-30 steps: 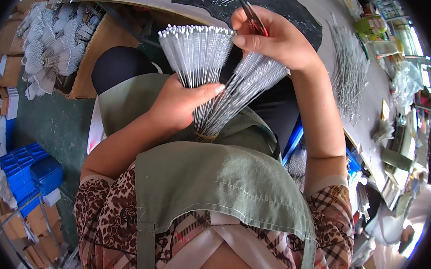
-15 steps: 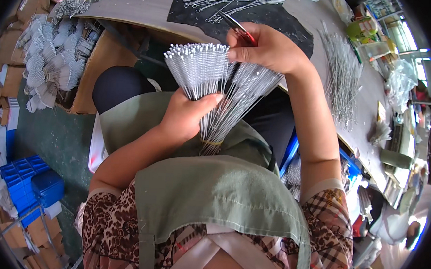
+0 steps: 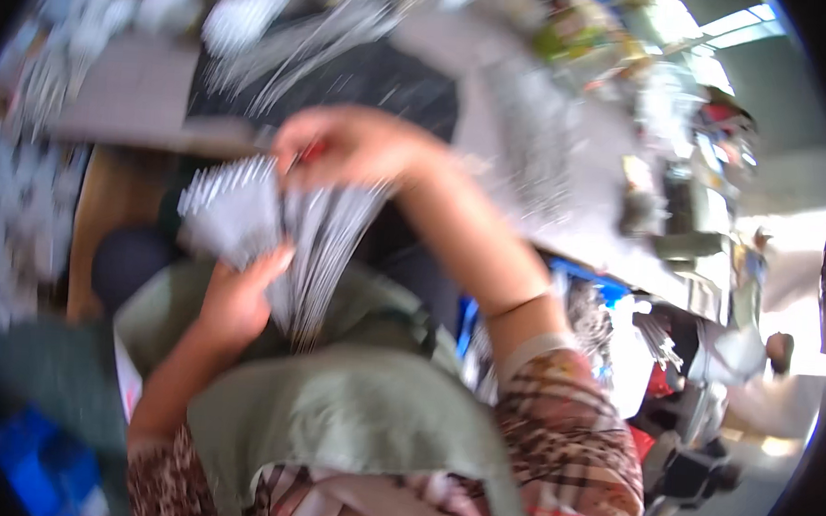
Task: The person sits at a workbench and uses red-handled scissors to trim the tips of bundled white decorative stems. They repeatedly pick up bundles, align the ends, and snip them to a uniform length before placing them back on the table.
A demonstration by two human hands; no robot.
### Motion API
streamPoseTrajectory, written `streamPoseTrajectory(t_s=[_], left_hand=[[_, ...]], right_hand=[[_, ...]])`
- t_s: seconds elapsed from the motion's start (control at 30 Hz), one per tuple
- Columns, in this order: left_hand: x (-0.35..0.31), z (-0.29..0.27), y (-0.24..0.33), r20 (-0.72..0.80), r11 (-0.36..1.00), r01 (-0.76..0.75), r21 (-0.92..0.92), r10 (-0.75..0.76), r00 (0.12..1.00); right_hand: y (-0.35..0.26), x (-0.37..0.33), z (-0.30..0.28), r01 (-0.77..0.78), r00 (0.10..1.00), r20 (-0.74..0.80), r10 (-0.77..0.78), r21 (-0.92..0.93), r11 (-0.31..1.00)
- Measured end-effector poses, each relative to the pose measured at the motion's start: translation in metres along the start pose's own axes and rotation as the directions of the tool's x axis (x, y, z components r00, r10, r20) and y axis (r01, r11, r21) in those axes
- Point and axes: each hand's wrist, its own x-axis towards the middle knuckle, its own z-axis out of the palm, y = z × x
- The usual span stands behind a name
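Up top we've got the grey table (image 3: 140, 85) and, across it, the black mat (image 3: 404, 87) with streaky wire pieces (image 3: 317, 49). Centre-left, there's the brush bundle (image 3: 236, 211): gathered, we judge, and parted into two fans; how many brushes remain to handle, we can't tell through the blur. The right hand (image 3: 353, 148) curls at the brush tops, fingertips too smeared to read; the left hand (image 3: 240, 302) grips the left fan, thumb across it. And a red-handled tool (image 3: 314, 150) pokes from the right fist! Since half a second ago, hands and bundle swing lower and left.
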Motion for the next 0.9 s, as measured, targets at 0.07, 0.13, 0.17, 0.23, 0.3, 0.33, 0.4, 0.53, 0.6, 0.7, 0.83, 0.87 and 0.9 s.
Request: streamPoseTrajectory(t_s=[0.07,0.13,0.17,0.23,0.3,0.33,0.4,0.53,0.6,0.7,0.83,0.87,0.9], left_hand=[[0.001,0.007,0.003,0.007,0.979,-0.075,0.188,0.076,0.997],[-0.002,0.021,0.008,-0.056,0.984,-0.032,0.175,0.043,0.998],[0.0,0.011,0.01,0.003,0.951,-0.047,0.306,0.048,0.999],[0.0,0.029,0.011,-0.055,0.987,-0.03,0.157,0.039,0.998],[0.007,0.027,0.0,0.015,0.987,-0.111,0.117,0.11,0.994],[0.008,0.027,0.0,0.044,0.988,-0.092,0.122,0.087,0.995],[0.012,0.033,0.0,0.106,0.992,-0.054,0.112,0.042,0.993],[0.015,0.028,-0.004,0.141,0.974,-0.136,0.181,0.111,0.984],[0.014,0.028,-0.003,0.122,0.974,-0.151,0.168,0.131,0.984],[0.015,0.038,-0.004,0.101,0.968,-0.159,0.192,0.142,0.985],[0.014,0.033,-0.004,0.057,0.96,-0.125,0.249,0.114,0.992],[0.015,0.028,-0.006,0.052,0.963,-0.118,0.244,0.109,0.993],[0.013,0.03,-0.005,0.041,0.966,-0.103,0.236,0.096,0.995]], right_hand=[[0.003,0.002,0.004,0.071,0.998,-0.003,-0.071,0.0,0.998],[0.007,-0.003,0.005,0.159,0.987,-0.026,-0.159,0.027,0.987],[0.006,-0.001,0.006,0.194,0.981,-0.007,-0.194,0.073,0.978],[-0.004,-0.003,0.007,0.15,0.988,0.019,-0.152,0.095,0.984],[-0.009,-0.006,0.009,0.169,0.983,-0.071,-0.171,-0.036,0.985],[-0.007,-0.003,0.008,0.156,0.979,-0.127,-0.157,-0.017,0.988],[-0.01,-0.001,0.005,0.107,0.969,-0.22,-0.11,-0.026,0.994],[-0.067,-0.011,0.021,0.081,0.797,-0.515,-0.315,-0.426,0.901],[-0.105,-0.017,0.051,0.166,0.838,-0.414,-0.355,-0.425,0.89],[-0.091,0.003,0.072,0.108,0.769,-0.45,-0.454,-0.608,0.786],[-0.032,0.039,0.027,-0.142,0.73,-0.606,-0.318,-0.589,0.796],[-0.016,0.041,0.017,-0.223,0.744,-0.635,-0.208,-0.53,0.818],[-0.008,0.041,0.014,-0.309,0.75,-0.656,-0.086,-0.463,0.831]])
